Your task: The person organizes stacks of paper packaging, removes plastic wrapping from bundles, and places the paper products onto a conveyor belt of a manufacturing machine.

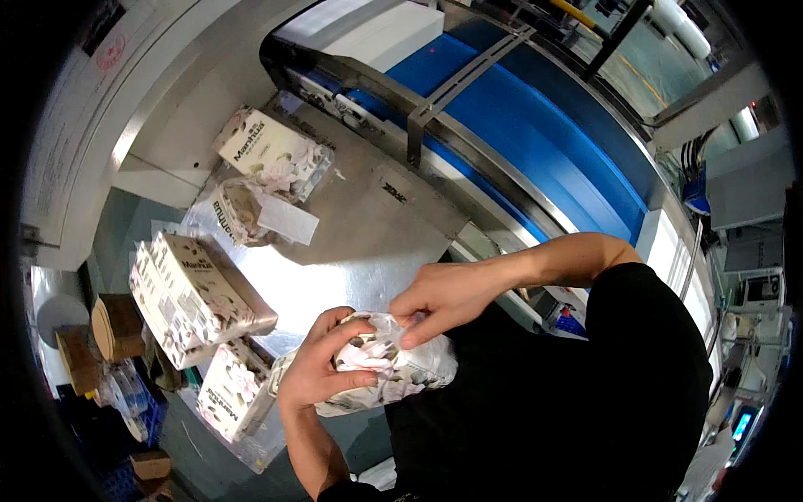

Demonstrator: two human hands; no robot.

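Close to my body sits a cream tissue pack [427, 365] in floral plastic wrap. My left hand [318, 364] grips its left end, fingers over the top and thumb along the near side. My right hand [443, 301] is closed in a pinch on the clear film at the top of the same pack. Further off on the metal table lies a torn-open tissue pack [238, 213] with a white tissue stack [288, 219] sticking out. Behind it rests another floral pack [268, 151].
Stacked floral packs [196, 293] stand at the table's left, with a further pack [234, 389] below them. Beyond the metal table [393, 226] runs a blue conveyor belt [535, 125] with a metal side rail. Cardboard pieces [117, 326] and a blue crate [150, 410] are at far left.
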